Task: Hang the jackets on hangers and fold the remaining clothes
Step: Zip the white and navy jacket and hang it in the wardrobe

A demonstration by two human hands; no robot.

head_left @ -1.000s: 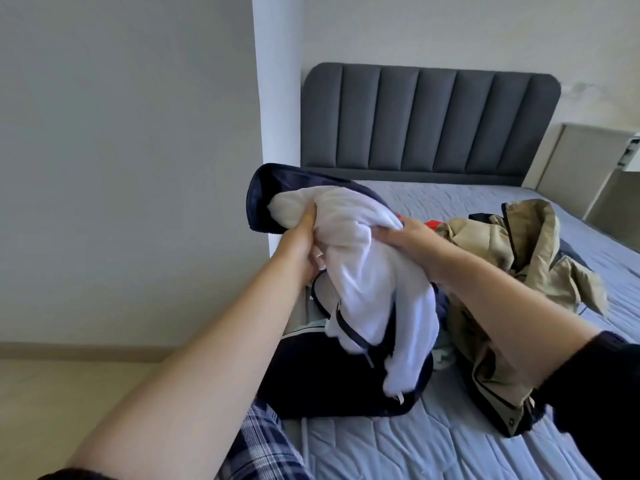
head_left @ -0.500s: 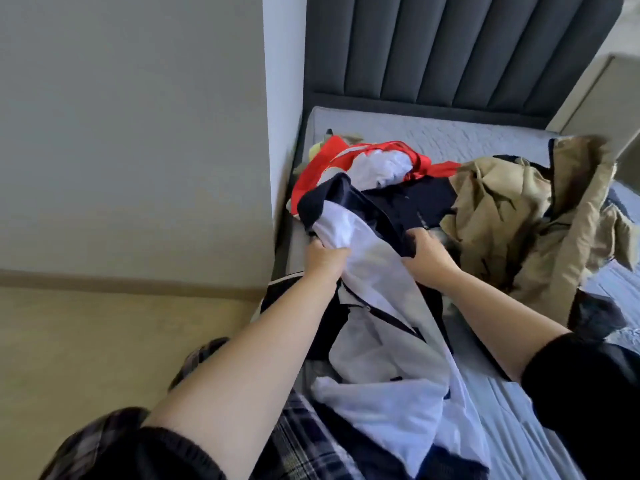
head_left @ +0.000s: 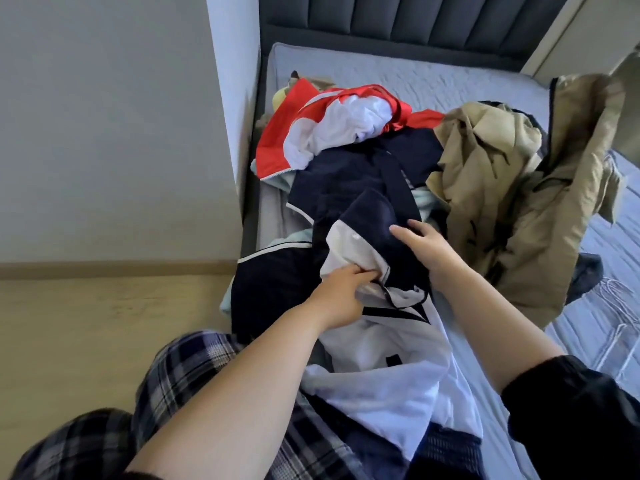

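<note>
head view looks down on a navy and white jacket (head_left: 398, 368) bunched at the near edge of the bed (head_left: 433, 74), its lower part spilling over the edge toward the person's legs. the left hand (head_left: 341, 296) pinches a fold of its white cloth. the right hand (head_left: 427, 245) lies on the navy part with fingers nearly straight, gripping nothing.

the main risk is a tangle. the jacket's far end runs into the pile, near the red jacket (head_left: 277, 136) and just beside the beige coat (head_left: 512, 209), so a pull from one pinch may drag those along. the cloth looks smooth, so a single small hold may slip, and the jacket would likely slide to the floor. because it is crumpled, collar and sleeves are hard to find, and it could go onto a hanger twisted. the hangers (head_left: 620, 306) lie well apart to the right, past the coat, so reaching them means crossing the heap.
</note>
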